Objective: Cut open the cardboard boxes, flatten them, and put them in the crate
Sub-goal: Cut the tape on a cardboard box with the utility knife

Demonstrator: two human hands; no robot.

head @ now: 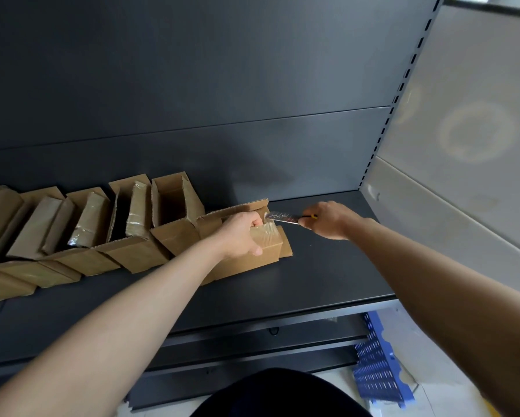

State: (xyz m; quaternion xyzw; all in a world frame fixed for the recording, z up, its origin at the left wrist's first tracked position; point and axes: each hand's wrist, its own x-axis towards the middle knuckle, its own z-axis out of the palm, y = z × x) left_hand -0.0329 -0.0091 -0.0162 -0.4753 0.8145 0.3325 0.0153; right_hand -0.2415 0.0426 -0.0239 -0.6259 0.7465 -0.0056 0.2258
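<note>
— So, what's at the far left?

— A row of cardboard boxes on a dark grey shelf, leaning one against the next. They are plain brown corrugated card. Several carry strips of glossy clear tape that catch the light, and their flaps stand loose.

— And further along?

— One open box stands upright with its mouth up. Its inside is dark and the wavy cut edge of the card shows round the rim. Just beside it, at the right end of the row, is the end box.

— How does that one look?

— Same brown card. A long flap stands up along its far side, a small flap lies out on the shelf at its right end, and wrinkled clear tape crosses its top right corner.

— Is anyone holding it?

— The left hand grips it: the fingers curl over the top edge and the thumb presses on the near wall.

— And to the right?

— A utility knife, silvery with a bit of yellow at the handle, points left, its tip at the taped corner of that box. The right hand is wrapped tight round its handle, hovering above the bare shelf.

— Where is the crate?

— Down at the lower right, on the pale floor below the shelf's front edge: a blue crate of slotted plastic, only partly visible and well apart from the boxes.
</note>
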